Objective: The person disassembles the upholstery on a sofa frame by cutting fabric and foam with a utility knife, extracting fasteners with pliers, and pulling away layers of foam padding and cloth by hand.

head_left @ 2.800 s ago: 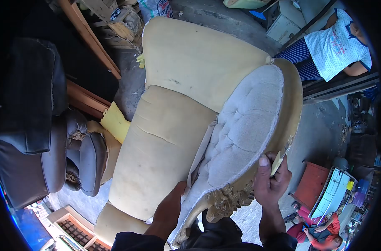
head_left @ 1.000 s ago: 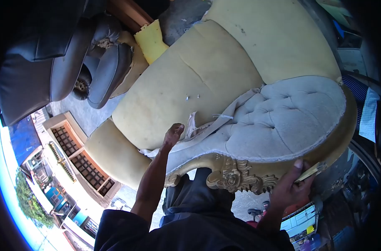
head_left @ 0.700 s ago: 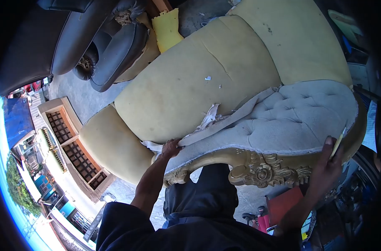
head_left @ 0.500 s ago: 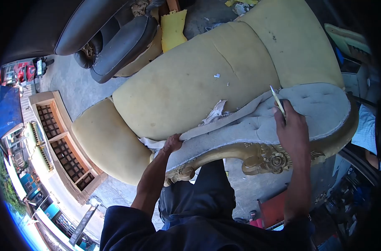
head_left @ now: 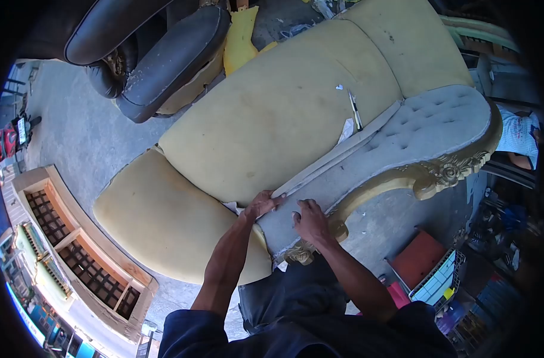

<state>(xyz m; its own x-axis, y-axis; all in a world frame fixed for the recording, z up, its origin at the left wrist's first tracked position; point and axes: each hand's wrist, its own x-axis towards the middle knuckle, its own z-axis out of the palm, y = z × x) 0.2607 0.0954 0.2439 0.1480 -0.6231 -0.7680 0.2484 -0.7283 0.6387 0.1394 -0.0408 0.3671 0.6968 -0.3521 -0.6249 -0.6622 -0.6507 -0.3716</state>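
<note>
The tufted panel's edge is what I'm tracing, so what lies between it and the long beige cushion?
A pale fabric strip lies between the tufted panel and the long beige cushion, as the head view shows.

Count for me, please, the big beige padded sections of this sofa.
3: the left section, the long middle section, and the upper-right section, beside the tufted grey panel. Others may be hidden.

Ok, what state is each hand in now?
Left hand: on the strip; whether it grips cannot be told.
Right hand: partly open, nothing visible in it.
</note>
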